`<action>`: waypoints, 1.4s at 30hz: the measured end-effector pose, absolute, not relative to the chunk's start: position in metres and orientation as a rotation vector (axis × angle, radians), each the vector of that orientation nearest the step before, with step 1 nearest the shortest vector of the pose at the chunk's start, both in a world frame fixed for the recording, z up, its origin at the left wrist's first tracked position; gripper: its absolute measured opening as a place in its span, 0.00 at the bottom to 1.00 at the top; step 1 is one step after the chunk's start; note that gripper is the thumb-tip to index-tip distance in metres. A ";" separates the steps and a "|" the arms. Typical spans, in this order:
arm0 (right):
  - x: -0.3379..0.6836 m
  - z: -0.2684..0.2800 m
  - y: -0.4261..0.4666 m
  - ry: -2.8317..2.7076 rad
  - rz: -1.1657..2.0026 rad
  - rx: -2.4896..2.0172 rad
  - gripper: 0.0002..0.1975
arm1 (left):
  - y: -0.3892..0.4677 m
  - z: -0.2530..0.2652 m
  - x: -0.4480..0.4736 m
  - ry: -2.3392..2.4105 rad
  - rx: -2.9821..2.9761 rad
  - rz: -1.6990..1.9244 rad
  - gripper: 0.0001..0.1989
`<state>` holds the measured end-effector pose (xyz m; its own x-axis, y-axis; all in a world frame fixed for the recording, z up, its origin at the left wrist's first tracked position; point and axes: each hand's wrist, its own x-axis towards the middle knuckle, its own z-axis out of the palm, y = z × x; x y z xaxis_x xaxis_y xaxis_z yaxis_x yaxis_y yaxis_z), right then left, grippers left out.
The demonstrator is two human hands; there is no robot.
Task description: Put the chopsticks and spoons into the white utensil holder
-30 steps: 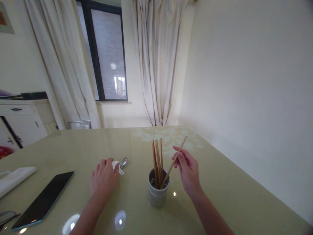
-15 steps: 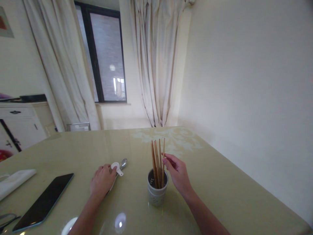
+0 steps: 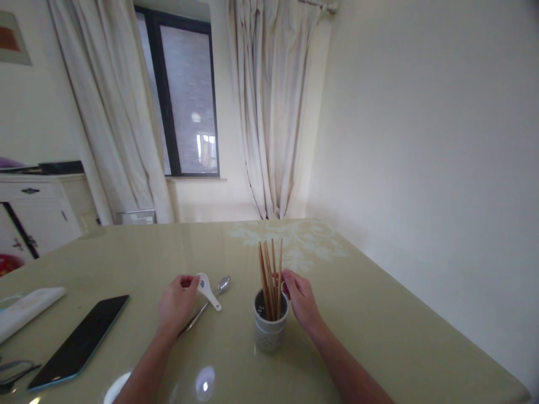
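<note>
My left hand [image 3: 179, 300] pinches a white ceramic soup spoon [image 3: 206, 289] by its bowl end, the handle pointing down to the right. Beneath it a metal spoon [image 3: 223, 284] lies slantwise on the table, its handle partly hidden by my left hand. A grey-white cup [image 3: 270, 334] stands in front of me with several wooden chopsticks [image 3: 267, 275] upright in it. At the cup's right side, my right hand [image 3: 304, 297] has its thumb and fingers closed around the rightmost chopstick; some fingertips are hidden behind the chopsticks.
On the left of the glossy green table [image 3: 379, 314] lie a dark tablet [image 3: 82, 339], a white slab-like object [image 3: 31, 308] and dark-framed glasses [image 3: 17, 373]. A white round object [image 3: 115, 388] shows partly beside my left forearm. A wall [image 3: 421, 140] borders the table's right side.
My left hand has turned the ceramic spoon, so more of its bowl and handle shows. My right hand's fingers now reach farther behind the chopsticks. The cup stays put.
</note>
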<state>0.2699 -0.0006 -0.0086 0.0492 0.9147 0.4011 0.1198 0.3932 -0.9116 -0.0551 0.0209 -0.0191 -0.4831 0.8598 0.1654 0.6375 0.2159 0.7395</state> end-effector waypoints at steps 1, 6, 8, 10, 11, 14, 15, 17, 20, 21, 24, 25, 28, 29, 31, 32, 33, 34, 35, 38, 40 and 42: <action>0.270 -0.010 0.001 -1.389 0.795 -1.019 0.34 | 0.017 -0.012 -0.053 2.160 1.393 1.242 0.23; 0.268 -0.015 0.005 -1.386 0.800 -1.024 0.36 | -0.011 0.039 -0.022 1.641 1.328 1.790 0.27; 0.268 -0.015 0.006 -1.378 0.802 -1.023 0.37 | -0.021 0.061 -0.002 1.474 1.416 1.833 0.24; 0.267 -0.015 0.007 -1.353 0.801 -1.025 0.38 | -0.027 0.077 0.020 1.362 1.533 1.828 0.21; 0.267 -0.014 0.007 -1.340 0.800 -1.025 0.38 | -0.028 0.083 0.030 1.331 1.598 1.805 0.19; 0.268 -0.013 0.008 -1.304 0.793 -1.014 0.39 | -0.029 0.089 0.053 1.282 1.788 1.705 0.16; 0.268 -0.013 0.009 -1.293 0.791 -1.010 0.39 | -0.028 0.088 0.058 1.272 1.843 1.661 0.15; 0.269 -0.012 0.010 -1.273 0.792 -1.003 0.38 | -0.029 0.083 0.065 1.254 1.932 1.566 0.14; 0.268 -0.013 0.011 -1.252 0.804 -0.993 0.38 | -0.031 0.073 0.069 1.248 2.052 1.409 0.12; 0.267 -0.014 0.012 -1.247 0.808 -0.990 0.38 | -0.033 0.070 0.069 1.253 2.099 1.353 0.12; 0.265 -0.015 0.012 -1.243 0.817 -0.981 0.38 | -0.036 0.063 0.070 1.313 2.258 1.175 0.10; 0.264 -0.015 0.012 -1.244 0.818 -0.978 0.38 | -0.037 0.062 0.071 1.344 2.303 1.122 0.09; 0.263 -0.014 0.011 -1.252 0.822 -0.974 0.39 | -0.036 0.063 0.072 1.392 2.358 0.975 0.09; 0.262 -0.013 0.010 -1.255 0.823 -0.974 0.39 | -0.035 0.063 0.071 1.383 2.344 0.941 0.09; 0.262 -0.012 0.008 -1.264 0.824 -0.979 0.39 | -0.029 0.064 0.066 1.357 2.278 0.932 0.12; 0.262 -0.011 0.008 -1.271 0.824 -0.984 0.40 | -0.025 0.063 0.061 1.369 2.228 0.968 0.14; 0.261 -0.011 0.007 -1.278 0.823 -0.989 0.41 | -0.021 0.060 0.054 1.417 2.168 1.012 0.17; 0.261 -0.011 0.007 -1.283 0.823 -0.995 0.42 | -0.016 0.055 0.045 1.498 2.110 1.052 0.19; 0.261 -0.010 0.007 -1.287 0.823 -1.001 0.42 | -0.011 0.048 0.036 1.623 2.050 1.072 0.20; 0.261 -0.010 0.007 -1.281 0.826 -1.019 0.44 | 0.000 0.019 0.003 2.076 2.001 0.798 0.14; 0.262 -0.009 0.007 -1.261 0.819 -1.029 0.43 | 0.001 -0.002 -0.013 2.261 2.000 0.540 0.11; 0.262 -0.007 0.006 -1.238 0.803 -1.034 0.42 | -0.002 -0.017 -0.022 2.294 2.007 0.436 0.09</action>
